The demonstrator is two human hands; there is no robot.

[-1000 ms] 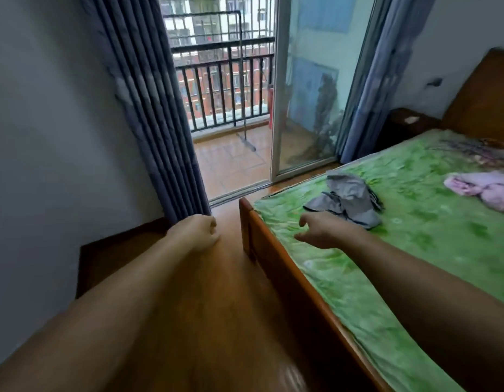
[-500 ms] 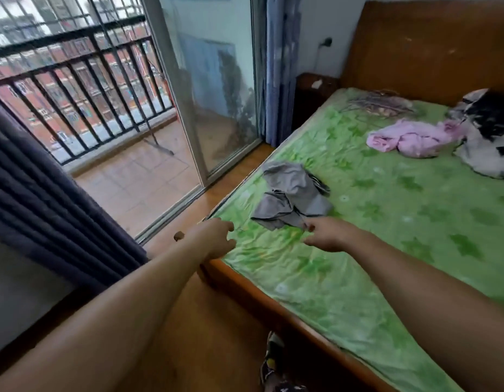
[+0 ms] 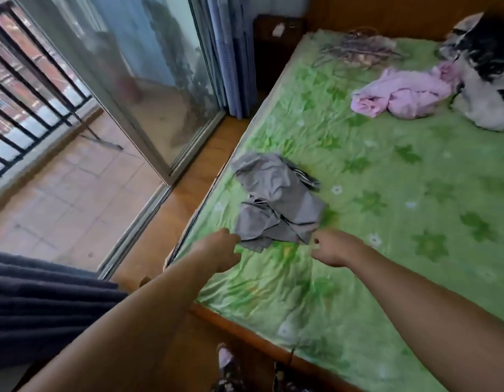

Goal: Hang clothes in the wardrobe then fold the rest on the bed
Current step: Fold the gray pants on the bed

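A bedroom is shown, with a sliding glass door (image 3: pixel 149 80) onto a balcony at the left and a dark curtain (image 3: pixel 47 301) at the lower left. The bed (image 3: pixel 358 278), covered by a green flowered sheet, fills the right of the view.

The grey garment (image 3: pixel 276 202) lies crumpled on the sheet, near the bed's window-side edge. A pink garment (image 3: pixel 403 97) lies well apart from it, toward the headboard, touching a black-and-white bundle (image 3: pixel 482 80). A tangle of thin items (image 3: pixel 358 50), possibly hangers, is seen beyond them.

Change noted: one second ago the left hand (image 3: pixel 221 251) was held out over the floor by the dark curtain, and the right hand (image 3: pixel 331 248) was short of the grey garment. Both hands are now placed at the garment's near hem, one at each lower corner.

Hand state: the left hand is seen from the back, its fingers curled at the hem; whether cloth is pinched cannot be told. The right hand's fingers are loosely curled just beside the other corner; contact cannot be confirmed.

Assessment: the grey garment is judged to be the piece selected next. A two-corner pick-up appears to be in preparation. The garment is not yet lifted, hung or folded, and the pink garment remains untouched.
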